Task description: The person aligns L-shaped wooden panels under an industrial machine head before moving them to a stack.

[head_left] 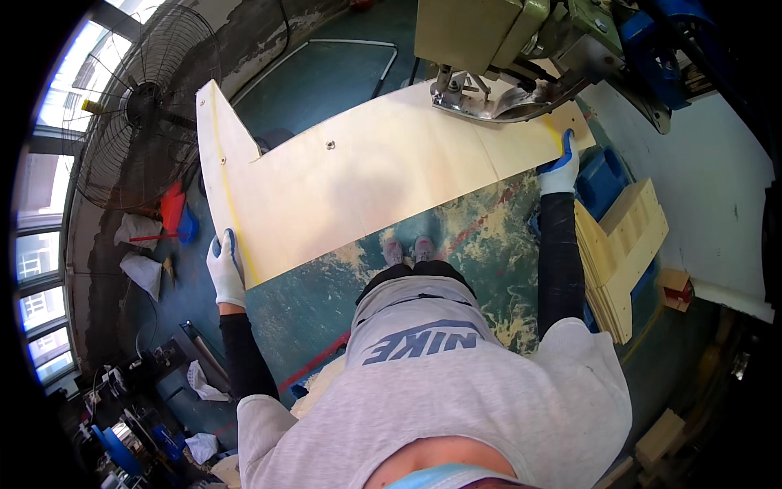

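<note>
A large pale plywood panel (383,187), with a notch in its far left edge and small metal-ringed holes, is held out level in front of me. My left hand (226,273), in a white and blue glove, grips its near left corner, fingers under and thumb on top. At the right end my right hand (560,169), gloved alike, clasps the near edge with the blue thumb lying on the face. The metal nose (481,102) of a green machine (468,37) overhangs the panel's far right part; whether it touches the wood I cannot tell. What lies beneath the panel is hidden.
To the right stand stacked cut plywood pieces (623,261), a blue bin (601,181) and a small cardboard box (674,289). A large wire-caged fan (147,106) is at the far left, near white bags (142,275). Wood dust lies on the green floor (481,244).
</note>
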Demonstrator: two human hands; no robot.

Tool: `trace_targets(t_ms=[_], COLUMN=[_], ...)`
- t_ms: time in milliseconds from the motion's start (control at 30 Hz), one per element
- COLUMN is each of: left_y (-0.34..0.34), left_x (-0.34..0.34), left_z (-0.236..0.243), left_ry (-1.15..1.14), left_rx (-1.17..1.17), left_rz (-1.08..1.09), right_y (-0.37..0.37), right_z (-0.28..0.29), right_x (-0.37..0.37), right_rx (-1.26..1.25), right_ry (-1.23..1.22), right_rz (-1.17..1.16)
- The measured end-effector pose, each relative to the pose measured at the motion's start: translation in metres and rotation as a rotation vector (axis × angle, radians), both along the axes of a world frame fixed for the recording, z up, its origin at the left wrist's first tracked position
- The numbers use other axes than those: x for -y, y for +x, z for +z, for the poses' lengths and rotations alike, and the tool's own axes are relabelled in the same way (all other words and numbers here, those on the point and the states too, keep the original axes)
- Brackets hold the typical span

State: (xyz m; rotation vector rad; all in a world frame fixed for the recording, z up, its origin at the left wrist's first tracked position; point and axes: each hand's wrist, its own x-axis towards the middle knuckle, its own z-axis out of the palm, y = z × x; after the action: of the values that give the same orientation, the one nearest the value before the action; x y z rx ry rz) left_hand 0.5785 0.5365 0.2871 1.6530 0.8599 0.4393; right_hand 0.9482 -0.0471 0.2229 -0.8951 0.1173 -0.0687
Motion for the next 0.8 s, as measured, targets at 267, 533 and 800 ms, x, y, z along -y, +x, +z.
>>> trace_targets(t_ms=[267, 533, 800], left_y=[-0.216, -0.280, -0.247], left_x=[-0.014, 0.023, 0.018], left_z=[-0.024, -0.021, -0.033], left_ry=[0.312, 0.271, 0.240], left_rx=[-0.193, -0.165, -0.180], left_rz=[0.365, 0.512, 0.383], right_y=[-0.145, -0.122, -0.083], right_z=[0.013, 0.005, 0.001], right_x=[-0.044, -0.084, -0.102], right_rx=[-0.334, -0.205, -0.068], right_ry=[0.235, 0.018, -0.174], right_rz=[0.239, 0.334, 0.201])
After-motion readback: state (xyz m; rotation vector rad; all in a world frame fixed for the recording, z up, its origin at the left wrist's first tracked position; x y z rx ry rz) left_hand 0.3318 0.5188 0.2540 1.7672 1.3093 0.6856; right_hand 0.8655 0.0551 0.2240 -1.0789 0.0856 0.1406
